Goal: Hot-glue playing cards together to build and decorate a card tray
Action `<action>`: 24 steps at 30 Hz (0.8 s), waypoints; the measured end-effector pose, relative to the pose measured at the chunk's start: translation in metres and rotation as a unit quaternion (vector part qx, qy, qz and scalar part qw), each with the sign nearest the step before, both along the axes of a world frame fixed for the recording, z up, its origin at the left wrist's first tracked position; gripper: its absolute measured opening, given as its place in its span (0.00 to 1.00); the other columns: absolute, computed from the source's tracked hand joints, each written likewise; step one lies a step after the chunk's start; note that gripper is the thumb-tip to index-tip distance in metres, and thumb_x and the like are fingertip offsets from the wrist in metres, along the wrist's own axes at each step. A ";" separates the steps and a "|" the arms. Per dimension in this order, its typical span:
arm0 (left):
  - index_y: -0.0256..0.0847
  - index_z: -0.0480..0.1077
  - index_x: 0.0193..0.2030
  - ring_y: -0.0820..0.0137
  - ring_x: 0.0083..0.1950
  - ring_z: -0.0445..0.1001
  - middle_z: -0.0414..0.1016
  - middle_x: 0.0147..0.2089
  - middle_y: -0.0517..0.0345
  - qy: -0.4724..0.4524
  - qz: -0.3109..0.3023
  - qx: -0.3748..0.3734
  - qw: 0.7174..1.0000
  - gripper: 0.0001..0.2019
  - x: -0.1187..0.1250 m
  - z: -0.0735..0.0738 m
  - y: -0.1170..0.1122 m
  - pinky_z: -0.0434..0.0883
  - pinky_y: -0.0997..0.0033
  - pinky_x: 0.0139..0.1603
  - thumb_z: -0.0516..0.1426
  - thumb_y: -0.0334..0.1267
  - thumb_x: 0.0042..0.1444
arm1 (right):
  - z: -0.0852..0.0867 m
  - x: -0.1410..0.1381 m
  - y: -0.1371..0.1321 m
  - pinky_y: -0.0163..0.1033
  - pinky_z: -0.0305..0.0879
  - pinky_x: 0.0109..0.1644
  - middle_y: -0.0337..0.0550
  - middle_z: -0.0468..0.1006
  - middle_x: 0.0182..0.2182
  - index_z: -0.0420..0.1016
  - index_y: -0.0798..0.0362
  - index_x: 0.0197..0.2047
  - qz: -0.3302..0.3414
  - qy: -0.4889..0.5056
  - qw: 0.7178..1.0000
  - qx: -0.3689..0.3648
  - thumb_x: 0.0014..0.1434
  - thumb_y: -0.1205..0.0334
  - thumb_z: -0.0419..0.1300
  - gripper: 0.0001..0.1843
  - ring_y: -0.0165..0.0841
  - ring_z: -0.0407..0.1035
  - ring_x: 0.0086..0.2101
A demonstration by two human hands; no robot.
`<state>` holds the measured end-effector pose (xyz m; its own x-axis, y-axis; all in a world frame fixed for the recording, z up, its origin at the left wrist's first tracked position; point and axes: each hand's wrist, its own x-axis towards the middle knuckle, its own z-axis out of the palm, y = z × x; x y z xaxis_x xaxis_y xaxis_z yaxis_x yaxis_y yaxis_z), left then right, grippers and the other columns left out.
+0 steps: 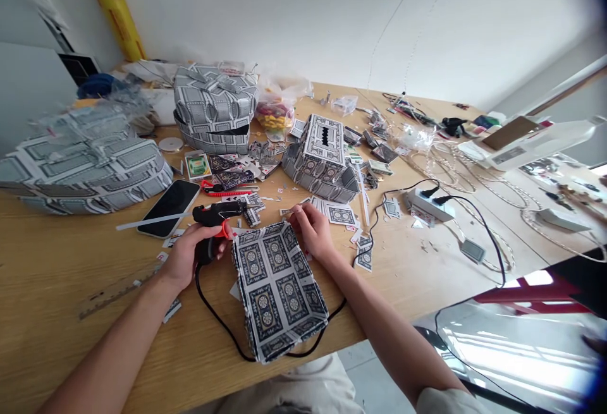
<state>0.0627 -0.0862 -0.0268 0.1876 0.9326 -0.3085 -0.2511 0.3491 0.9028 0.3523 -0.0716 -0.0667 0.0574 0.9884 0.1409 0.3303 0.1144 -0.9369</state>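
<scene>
My left hand (184, 253) is wrapped round the handle of a black hot glue gun (215, 213) with an orange trigger. A pale glue stick (152, 219) juts from its back, and the nozzle points right. My right hand (313, 231) is closed in a pinch beyond the box's far edge; a small, thin thing shows at its fingertips, too small to name. Between my forearms, at the table's front edge, lies an open box made of patterned playing cards (277, 287), its inside facing up. The gun's black cord (218, 319) loops under the box.
A finished-looking card box (325, 142) with a slot stands behind. Larger card-woven pieces (215, 107) sit further left. A phone (169, 208), a ruler (118, 294), red-handled pliers (208, 188) and loose playing cards (341, 215) lie around. A power strip (429, 204) with cords is at right.
</scene>
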 end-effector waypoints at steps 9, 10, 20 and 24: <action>0.38 0.81 0.33 0.69 0.30 0.70 0.76 0.30 0.54 0.001 -0.011 0.007 1.000 0.16 -0.001 -0.004 0.001 0.70 0.72 0.27 0.68 0.51 0.50 | 0.003 0.000 0.000 0.40 0.62 0.35 0.39 0.79 0.29 0.73 0.49 0.36 0.004 -0.023 1.000 0.009 0.73 0.38 0.57 0.24 0.34 0.69 0.29; 0.38 0.81 0.33 0.69 0.30 0.70 0.76 0.29 0.54 0.001 -0.010 0.007 1.000 0.16 -0.001 -0.004 0.001 0.70 0.72 0.27 0.68 0.52 0.50 | 0.004 0.000 0.000 0.40 0.62 0.35 0.39 0.78 0.29 0.72 0.49 0.36 0.004 -0.023 1.000 0.009 0.73 0.39 0.57 0.23 0.33 0.69 0.29; 0.38 0.81 0.33 0.69 0.29 0.70 0.76 0.29 0.55 0.004 -0.004 -0.004 1.000 0.18 0.000 -0.005 0.001 0.70 0.72 0.27 0.70 0.53 0.48 | 0.007 -0.002 -0.001 0.40 0.60 0.35 0.37 0.76 0.27 0.72 0.49 0.35 0.011 -0.028 1.000 0.009 0.73 0.40 0.57 0.23 0.33 0.66 0.28; 0.38 0.81 0.34 0.69 0.29 0.70 0.75 0.28 0.56 0.007 0.004 -0.012 1.000 0.18 -0.001 -0.006 0.000 0.70 0.72 0.27 0.71 0.53 0.47 | 0.006 -0.002 0.000 0.40 0.60 0.35 0.37 0.76 0.28 0.72 0.49 0.35 0.012 -0.027 1.000 0.007 0.73 0.40 0.57 0.22 0.33 0.66 0.29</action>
